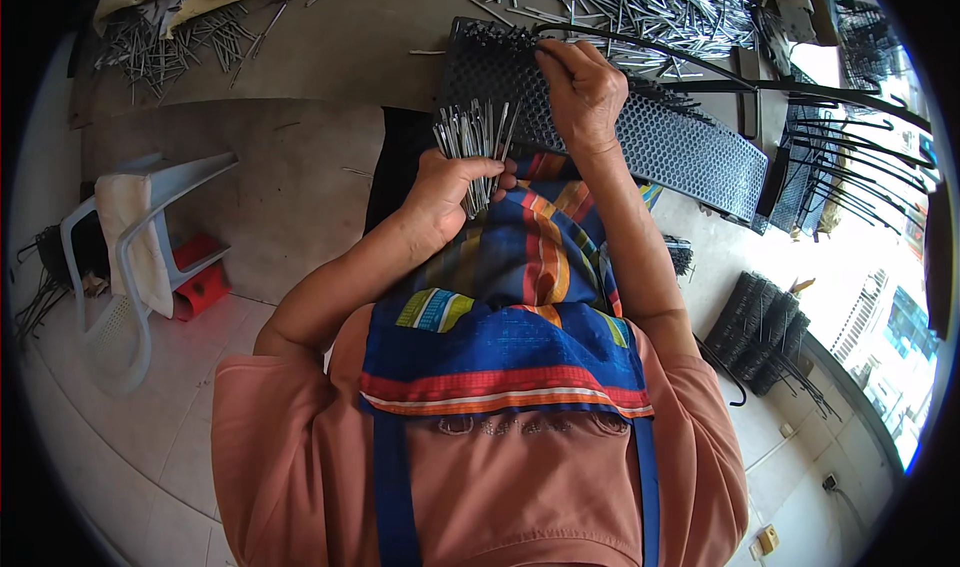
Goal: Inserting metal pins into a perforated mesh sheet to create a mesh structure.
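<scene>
My left hand [438,195] is closed around a bundle of thin silvery metal rods [468,132], which fan upward above my lap. To its right, a long dark panel [690,149] full of small round holes lies slanted, resting partly over the table edge. My right hand [588,95] is over the panel's far left part, fingers pinched together at its far edge; whatever they hold is too small or hidden to name. Dark stubs [500,37] stick up in a row along that edge. A striped blue apron [550,257] covers my lap beneath the rods.
Loose metal rods [670,7] are heaped on the table's far side, with a smaller pile [180,47] at the left. Black hooked bars [850,157] stand at the right, and dark bundled pieces [755,332] on the floor below. A pale plastic chair [140,237] stands left.
</scene>
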The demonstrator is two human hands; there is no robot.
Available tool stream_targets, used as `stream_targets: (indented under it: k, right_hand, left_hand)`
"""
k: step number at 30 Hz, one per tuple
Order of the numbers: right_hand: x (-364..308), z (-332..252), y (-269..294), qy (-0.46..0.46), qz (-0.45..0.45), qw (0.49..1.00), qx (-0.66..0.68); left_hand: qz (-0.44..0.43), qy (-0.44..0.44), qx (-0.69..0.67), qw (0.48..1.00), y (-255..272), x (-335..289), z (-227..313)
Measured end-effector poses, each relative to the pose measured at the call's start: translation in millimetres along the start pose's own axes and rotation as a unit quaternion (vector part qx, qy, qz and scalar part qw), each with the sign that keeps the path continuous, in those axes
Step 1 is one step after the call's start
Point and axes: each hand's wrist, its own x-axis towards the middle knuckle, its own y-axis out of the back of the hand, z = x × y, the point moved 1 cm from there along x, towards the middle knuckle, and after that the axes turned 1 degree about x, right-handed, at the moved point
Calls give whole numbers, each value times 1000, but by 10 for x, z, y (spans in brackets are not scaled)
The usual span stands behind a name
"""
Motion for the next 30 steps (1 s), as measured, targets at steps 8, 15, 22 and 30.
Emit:
stream_targets:
  k: [8, 15, 22, 30]
  right_hand:
    - [-114, -7, 17, 18, -36, 996, -77]
    - [-367, -16, 184, -226, -188, 922, 252]
    - [-392, 20, 281, -375, -130, 830, 392]
    - [-206, 188, 121, -168, 147, 934, 280]
  left_hand:
    - [-10, -10, -35, 999, 31, 19, -49]
    - [-51, -11, 21, 998, -73, -42, 20]
    - [3, -3, -9, 1000, -41, 12, -85]
    - [19, -11, 66, 998, -40, 24, -98]
